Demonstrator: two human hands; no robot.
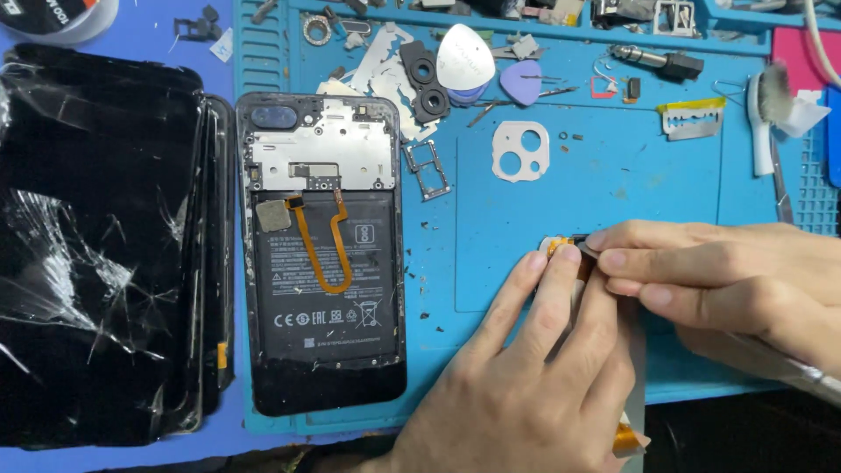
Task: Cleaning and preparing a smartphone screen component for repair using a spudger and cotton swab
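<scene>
Both hands meet over the blue work mat (613, 166), pinching a small part (561, 248) with an orange flex strip and a dark body between their fingertips. The left hand (526, 385) comes up from below, its index and middle fingers pressed on the part's left end, while the right hand (727, 280) reaches in from the right with fingertips closed on its dark end; a pale strip runs down under the left hand to an orange tail (629, 435) at the mat's lower edge. The step looks like freeing or seating this small flex piece by hand, and the next move probably calls for a slow, even pull so the thin ribbon does not crease or tear. Well to the left lies an opened phone (320, 254), back off, its black battery bearing a label of small white symbols and lines under an orange looped cable (326, 254). Left of it rests a cracked black screen (92, 245). At the top left corner sits a tape roll (57, 17) with a dark label.
</scene>
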